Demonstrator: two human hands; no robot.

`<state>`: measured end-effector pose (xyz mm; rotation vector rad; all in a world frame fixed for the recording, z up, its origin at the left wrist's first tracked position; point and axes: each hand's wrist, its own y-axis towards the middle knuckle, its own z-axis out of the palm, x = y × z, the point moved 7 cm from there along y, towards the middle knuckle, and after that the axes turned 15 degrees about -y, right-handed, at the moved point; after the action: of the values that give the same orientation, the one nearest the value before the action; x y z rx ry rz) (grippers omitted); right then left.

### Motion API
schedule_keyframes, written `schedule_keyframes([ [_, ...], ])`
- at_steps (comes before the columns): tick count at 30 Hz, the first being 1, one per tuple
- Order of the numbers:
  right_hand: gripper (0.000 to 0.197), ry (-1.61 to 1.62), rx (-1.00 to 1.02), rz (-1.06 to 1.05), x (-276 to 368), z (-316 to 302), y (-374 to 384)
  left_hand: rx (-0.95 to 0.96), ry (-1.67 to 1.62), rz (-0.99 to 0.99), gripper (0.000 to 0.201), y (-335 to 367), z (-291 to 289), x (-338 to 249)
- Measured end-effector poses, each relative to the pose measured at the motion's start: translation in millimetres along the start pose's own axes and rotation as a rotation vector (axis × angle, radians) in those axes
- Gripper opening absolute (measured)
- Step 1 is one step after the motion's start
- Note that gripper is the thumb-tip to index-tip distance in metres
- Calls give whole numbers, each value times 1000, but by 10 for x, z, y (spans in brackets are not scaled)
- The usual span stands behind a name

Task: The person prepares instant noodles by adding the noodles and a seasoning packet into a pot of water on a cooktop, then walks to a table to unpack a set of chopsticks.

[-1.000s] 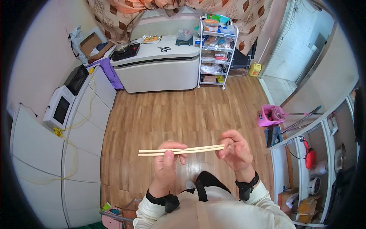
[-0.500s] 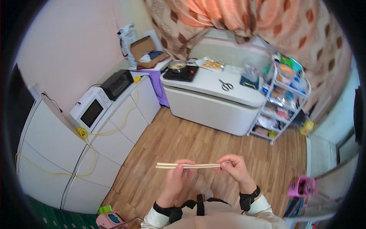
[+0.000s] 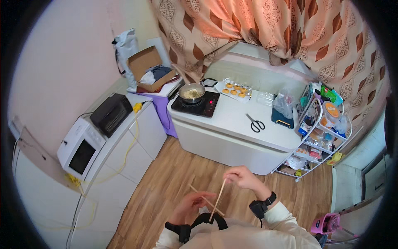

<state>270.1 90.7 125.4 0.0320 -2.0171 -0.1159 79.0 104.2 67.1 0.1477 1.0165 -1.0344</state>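
Low in front of me, two light wooden chopsticks are held apart, crossing in the picture. My right hand point(image 3: 243, 178) pinches the upper end of one chopstick point(image 3: 219, 197), which slants down toward my waist. The other chopstick point(image 3: 213, 206) runs across my left hand point(image 3: 191, 204), its fingers curled round the stick. Ahead on the white counter, a metal pan point(image 3: 192, 93) with pale food in it sits on a black induction cooker point(image 3: 207, 106). Neither hand touches the counter.
On the counter point(image 3: 236, 128) lie black-handled scissors point(image 3: 256, 123), a tray of round yellow pastries point(image 3: 235, 89) and a dark green board point(image 3: 282, 118). At right stands a loaded white trolley point(image 3: 317, 143). A microwave point(image 3: 81, 150) and black oven point(image 3: 111, 114) line the left cabinet.
The chopsticks, held together level between both hands before, are now separate and crossed, one in each hand. My right hand has moved left. The counter appears closer.
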Motion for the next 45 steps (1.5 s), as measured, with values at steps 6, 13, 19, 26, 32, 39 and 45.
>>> schedule_keyframes([
  [6, 18, -344, 151, -178, 67, 163, 1083, 333, 36, -309, 34, 989, -63, -396],
  [13, 59, -423, 60, -94, -685, -235, 1928, 165, -306, 90, 29, 1860, -502, -1332],
  [19, 62, -50, 48, -150, -771, -202, 2796, 59, -665, 157, 33, 2652, -863, -1855],
  [26, 9, 90, 0, -286, -884, -327, 3995, 26, -912, 231, 29, 3530, -1196, -2259],
  [32, 10, 47, 54, -574, -781, -640, 4615, -36, -970, 196, 22, 4150, -1408, -2287],
  [39, 25, -259, -6, -231, -1434, -1326, 5200, 244, -767, 11, 50, 4579, -1381, -2361],
  [45, 29, -579, -15, 6, -2089, -1559, 5805, 137, -465, -31, 52, 4537, -1870, -2304],
])
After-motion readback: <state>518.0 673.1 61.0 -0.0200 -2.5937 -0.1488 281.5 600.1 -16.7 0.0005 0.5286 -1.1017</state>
